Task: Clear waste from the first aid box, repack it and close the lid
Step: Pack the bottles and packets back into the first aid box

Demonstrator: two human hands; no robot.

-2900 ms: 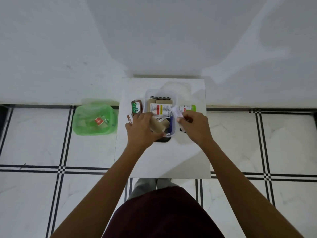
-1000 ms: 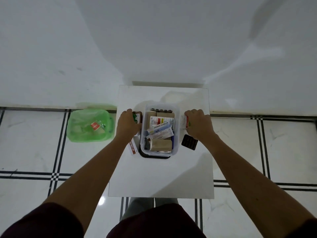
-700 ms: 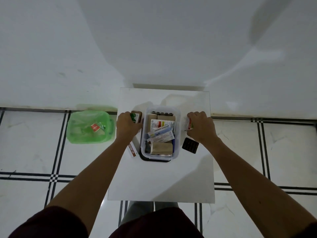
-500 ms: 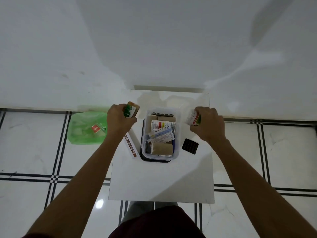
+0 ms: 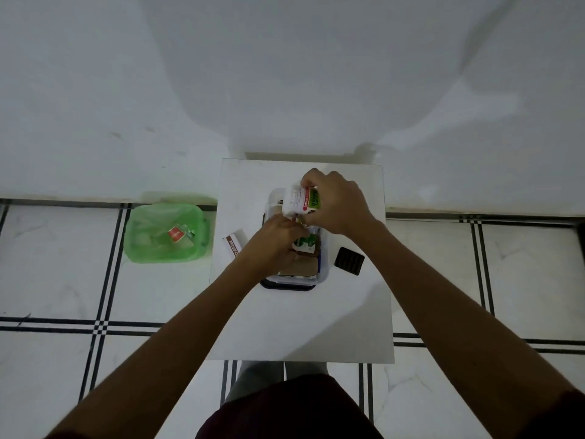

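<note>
The clear first aid box stands on its dark lid on the small white table, filled with packets and a tan bandage roll. My left hand reaches into the box and holds a green and white sachet down on the contents. My right hand hovers over the box's far end, gripping a white bottle with a red and green label.
A brown and white carton lies on the table left of the box. A black blister pack lies to its right. A green bin holding waste sits on the tiled floor at the left. A wall rises behind the table.
Both hands picked items up from beside the box and brought them over it: the left hand with the sachet into the box, the right with the bottle to its far end.
</note>
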